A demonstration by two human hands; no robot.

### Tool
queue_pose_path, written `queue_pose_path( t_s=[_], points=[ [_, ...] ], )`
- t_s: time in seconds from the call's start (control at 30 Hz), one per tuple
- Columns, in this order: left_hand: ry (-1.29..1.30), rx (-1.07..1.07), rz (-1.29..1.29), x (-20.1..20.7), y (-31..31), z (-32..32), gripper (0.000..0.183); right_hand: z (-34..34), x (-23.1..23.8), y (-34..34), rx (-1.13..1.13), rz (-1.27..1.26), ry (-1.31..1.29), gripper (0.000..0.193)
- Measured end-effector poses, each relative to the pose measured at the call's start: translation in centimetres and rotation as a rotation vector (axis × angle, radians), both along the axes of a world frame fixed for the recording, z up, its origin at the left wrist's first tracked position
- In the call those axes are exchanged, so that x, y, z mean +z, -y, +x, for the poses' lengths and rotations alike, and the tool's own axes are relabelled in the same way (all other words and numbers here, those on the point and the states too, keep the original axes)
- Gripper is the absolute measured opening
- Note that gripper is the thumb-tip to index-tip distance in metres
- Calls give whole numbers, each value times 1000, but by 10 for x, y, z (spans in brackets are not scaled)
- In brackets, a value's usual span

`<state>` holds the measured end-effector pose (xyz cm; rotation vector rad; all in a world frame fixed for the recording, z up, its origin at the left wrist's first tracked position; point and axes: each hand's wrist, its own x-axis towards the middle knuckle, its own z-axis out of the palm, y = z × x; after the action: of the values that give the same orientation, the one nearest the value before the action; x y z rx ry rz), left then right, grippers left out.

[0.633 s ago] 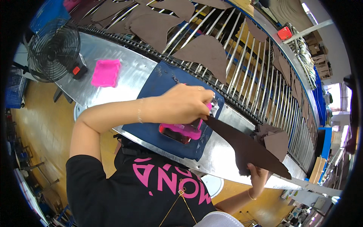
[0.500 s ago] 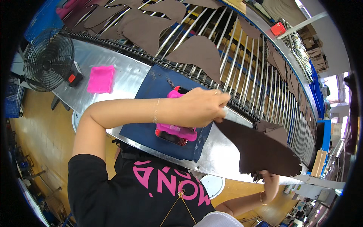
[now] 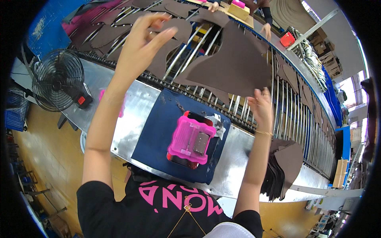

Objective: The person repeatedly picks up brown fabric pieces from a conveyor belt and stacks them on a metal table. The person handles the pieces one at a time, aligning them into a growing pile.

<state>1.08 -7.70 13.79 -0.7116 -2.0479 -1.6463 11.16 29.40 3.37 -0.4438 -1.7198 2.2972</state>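
A large dark brown cut sheet piece (image 3: 234, 59) lies over the metal bars of the rack (image 3: 190, 47), overlapping another brown piece. My left hand (image 3: 145, 45) is raised above the rack, left of that sheet, fingers apart and nothing in them. Close to the sheet's near right corner is my right hand (image 3: 262, 105), its fingers slightly bent and apart; whether a fingertip still touches the edge is unclear. In front of me a pink wavy-edged block (image 3: 184, 139) with a small grey-brown rectangle on top rests over a black-and-red object on a dark blue mat (image 3: 154, 139).
A stack of brown pieces (image 3: 283, 166) sits at the metal table's right. At left stand a black fan (image 3: 57, 81) and a second pink item (image 3: 122, 107), partly behind my forearm. Across the rack show another person's hands (image 3: 266, 31) beside a yellowish block (image 3: 238, 12).
The brown sheet has gone from beside the stack onto the rack. My left hand moved up and left, opening; my right hand moved up to the rack. Another person's hands came into view.
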Motion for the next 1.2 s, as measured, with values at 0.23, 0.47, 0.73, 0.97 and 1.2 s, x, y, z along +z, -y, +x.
queue_pose_path(
  t_s=[0.23,0.47,0.73,0.97,1.2],
  points=[
    [319,141,-6,-70,85,13,35,-106,-98,44,106,-235,258,29],
    [394,153,-1,-76,89,27,36,-62,-58,41,3,53,274,47],
    [434,-113,49,-96,45,17,39,212,27,-58,-898,1201,360,27],
    [415,-297,-23,-96,-1,13,41,375,-3,-124,-1021,1085,1270,59],
    [406,-266,-65,-95,7,26,42,356,7,-111,-1064,1418,1264,45]
  ],
)
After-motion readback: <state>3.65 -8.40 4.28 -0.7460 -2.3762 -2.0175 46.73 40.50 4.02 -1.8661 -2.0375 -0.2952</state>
